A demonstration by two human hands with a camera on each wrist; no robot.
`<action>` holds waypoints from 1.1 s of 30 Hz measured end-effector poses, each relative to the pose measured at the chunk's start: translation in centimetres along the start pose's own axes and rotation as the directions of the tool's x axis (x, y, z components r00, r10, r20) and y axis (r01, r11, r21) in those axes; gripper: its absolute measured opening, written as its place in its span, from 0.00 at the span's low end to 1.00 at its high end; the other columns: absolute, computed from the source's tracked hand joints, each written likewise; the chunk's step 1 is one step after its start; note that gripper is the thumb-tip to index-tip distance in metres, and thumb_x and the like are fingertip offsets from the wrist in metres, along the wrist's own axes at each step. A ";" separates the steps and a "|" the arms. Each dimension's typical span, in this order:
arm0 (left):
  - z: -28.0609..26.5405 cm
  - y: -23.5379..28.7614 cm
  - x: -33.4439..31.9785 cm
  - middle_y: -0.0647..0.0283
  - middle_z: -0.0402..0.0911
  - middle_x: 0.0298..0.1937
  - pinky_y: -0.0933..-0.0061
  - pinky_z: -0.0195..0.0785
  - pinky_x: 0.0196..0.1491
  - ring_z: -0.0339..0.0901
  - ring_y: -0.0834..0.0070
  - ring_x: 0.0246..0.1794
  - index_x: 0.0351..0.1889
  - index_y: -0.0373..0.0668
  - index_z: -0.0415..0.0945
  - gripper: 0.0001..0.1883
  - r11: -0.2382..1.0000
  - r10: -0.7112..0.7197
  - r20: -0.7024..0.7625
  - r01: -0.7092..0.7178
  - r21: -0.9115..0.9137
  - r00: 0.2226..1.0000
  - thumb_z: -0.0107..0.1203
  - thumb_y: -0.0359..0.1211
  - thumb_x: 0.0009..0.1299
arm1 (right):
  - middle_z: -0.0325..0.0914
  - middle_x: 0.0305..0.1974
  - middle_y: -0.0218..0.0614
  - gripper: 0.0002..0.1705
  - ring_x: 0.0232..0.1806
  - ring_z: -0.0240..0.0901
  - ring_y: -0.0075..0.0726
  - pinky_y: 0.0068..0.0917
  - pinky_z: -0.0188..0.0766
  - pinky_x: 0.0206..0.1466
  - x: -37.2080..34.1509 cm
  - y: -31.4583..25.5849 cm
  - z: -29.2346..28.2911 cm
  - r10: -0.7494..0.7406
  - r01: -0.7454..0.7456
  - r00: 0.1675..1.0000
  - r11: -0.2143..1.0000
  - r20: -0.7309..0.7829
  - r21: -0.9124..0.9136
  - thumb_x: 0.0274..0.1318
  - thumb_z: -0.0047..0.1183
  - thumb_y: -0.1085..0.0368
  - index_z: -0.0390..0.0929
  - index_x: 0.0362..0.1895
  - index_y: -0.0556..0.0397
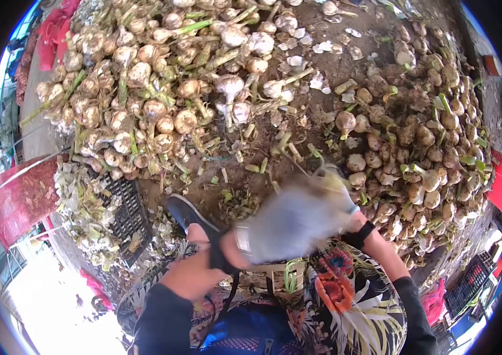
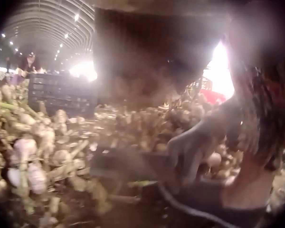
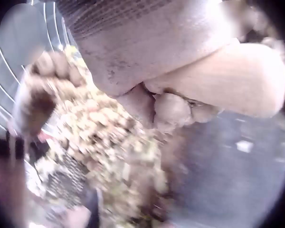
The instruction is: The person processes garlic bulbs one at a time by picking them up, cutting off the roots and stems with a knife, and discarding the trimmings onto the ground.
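Note:
The left hand point(image 1: 289, 225), in a pale glove, is blurred and reaches across the lap, overlapping the right hand point(image 1: 340, 192) at its wrist side. Seen from the right wrist, the right hand point(image 3: 180, 66) fills the top, its thumb lying over curled, soiled fingertips; whether they hold anything is unclear. In that same view the left hand point(image 3: 42, 90) is at the left with fingers bent, its palm shadowed. Loose garlic bulbs point(image 1: 422, 136) lie just beyond the right hand. From the left wrist, a gloved hand point(image 2: 194, 147) hangs near a dark shoe point(image 2: 204, 199).
A large garlic heap point(image 1: 144, 89) spreads at upper left. Cut stems and peel litter the soil point(image 1: 322, 124) between the heaps. A black crate point(image 1: 124, 213) with peelings stands at left, near a shoe point(image 1: 186, 213). Another person point(image 2: 29, 61) is behind a black crate point(image 2: 61, 92).

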State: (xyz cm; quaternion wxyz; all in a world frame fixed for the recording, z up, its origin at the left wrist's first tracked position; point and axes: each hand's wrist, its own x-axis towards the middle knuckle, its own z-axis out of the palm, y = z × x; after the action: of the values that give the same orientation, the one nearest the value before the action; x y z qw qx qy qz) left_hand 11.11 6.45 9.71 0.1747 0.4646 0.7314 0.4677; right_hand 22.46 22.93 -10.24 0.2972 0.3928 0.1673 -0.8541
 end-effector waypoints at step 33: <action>0.3 -5.0 -3.7 0.66 0.80 0.50 0.85 0.66 0.23 0.79 0.86 0.34 0.64 0.36 0.68 0.27 0.126 -0.840 0.093 0.359 -0.925 0.535 0.63 0.28 0.68 | 0.83 0.36 0.26 0.11 0.33 0.78 0.24 0.26 0.75 0.35 -3.9 -6.0 13.4 -0.359 0.346 0.924 0.632 0.133 -0.693 0.60 0.65 0.63 0.83 0.44 0.54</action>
State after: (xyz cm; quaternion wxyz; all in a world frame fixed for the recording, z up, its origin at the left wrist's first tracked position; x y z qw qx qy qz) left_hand 10.60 2.80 4.62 0.3853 -0.1761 0.5193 0.7422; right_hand 12.98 22.01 1.60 0.2504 0.2163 0.5564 -0.7622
